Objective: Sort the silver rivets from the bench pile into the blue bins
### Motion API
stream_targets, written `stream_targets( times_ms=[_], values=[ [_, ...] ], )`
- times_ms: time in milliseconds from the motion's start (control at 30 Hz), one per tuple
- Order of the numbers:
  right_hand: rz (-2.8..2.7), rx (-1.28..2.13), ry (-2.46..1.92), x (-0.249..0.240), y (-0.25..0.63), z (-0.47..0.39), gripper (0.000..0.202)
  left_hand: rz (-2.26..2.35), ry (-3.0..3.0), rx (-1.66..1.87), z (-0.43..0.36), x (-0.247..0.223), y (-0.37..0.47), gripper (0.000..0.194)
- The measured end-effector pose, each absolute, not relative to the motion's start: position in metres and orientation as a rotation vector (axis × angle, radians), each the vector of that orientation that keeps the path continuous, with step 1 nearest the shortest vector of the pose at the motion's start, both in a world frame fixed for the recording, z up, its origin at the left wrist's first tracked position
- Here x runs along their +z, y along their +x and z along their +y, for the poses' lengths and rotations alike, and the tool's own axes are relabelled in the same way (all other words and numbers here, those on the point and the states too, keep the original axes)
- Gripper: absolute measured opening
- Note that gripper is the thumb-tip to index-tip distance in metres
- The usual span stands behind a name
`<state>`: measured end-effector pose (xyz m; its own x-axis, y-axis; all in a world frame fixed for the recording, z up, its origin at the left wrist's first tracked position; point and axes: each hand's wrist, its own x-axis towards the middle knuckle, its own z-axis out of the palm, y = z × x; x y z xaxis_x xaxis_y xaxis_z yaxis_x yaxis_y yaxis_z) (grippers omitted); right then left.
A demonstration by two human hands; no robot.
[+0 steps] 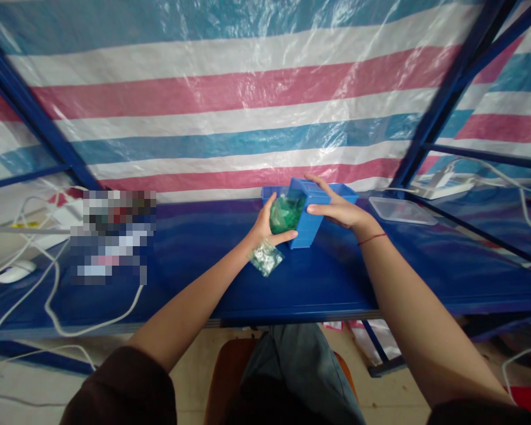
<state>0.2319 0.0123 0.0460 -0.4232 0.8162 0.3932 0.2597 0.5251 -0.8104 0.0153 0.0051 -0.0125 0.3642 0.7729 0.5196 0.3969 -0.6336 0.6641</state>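
Observation:
A blue plastic bin (310, 218) is tilted on its side above the desk, its opening facing left. My right hand (336, 206) grips it from the right, thumb on the near side and fingers over the top. Green items in clear plastic (285, 215) lie at the bin's mouth, with my left hand (268, 227) cupped round them, its thumb stretched toward the bin's lower edge. Just below my left wrist, a small clear packet (266, 258) with shiny contents rests on the blue desk.
More blue bins (346, 192) stand behind the hands. A clear lid (402, 211) lies to the right, near a white power strip (445, 184). White cables and a white mouse (15, 271) are at the left, beside a pixelated area. Blue posts frame the desk.

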Motion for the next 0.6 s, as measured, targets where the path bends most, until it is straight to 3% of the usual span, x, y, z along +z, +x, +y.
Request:
stream_targets(
  times_ms=[233, 400, 533, 600],
  values=[
    [-1.852, 0.829, -0.912, 0.050, 0.225, 0.011, 0.095, 0.996, 2.226, 1.185, 0.003, -0.013, 0.013, 0.073],
    [-1.826, 0.833, -0.951, 0.051, 0.223, 0.011, 0.089, 1.164, 2.203, 1.044, 0.005, 0.001, 0.007, 0.092],
    [-1.827, 0.839, -0.958, 0.053, 0.222, 0.008, 0.090, 1.232, 2.292, 0.971, -0.020, 0.033, -0.009, 0.088],
    [-1.828, 0.841, -0.965, 0.054, 0.221, 0.007, 0.092, 1.215, 2.398, 0.736, -0.049, 0.047, -0.019, 0.084]
  ],
)
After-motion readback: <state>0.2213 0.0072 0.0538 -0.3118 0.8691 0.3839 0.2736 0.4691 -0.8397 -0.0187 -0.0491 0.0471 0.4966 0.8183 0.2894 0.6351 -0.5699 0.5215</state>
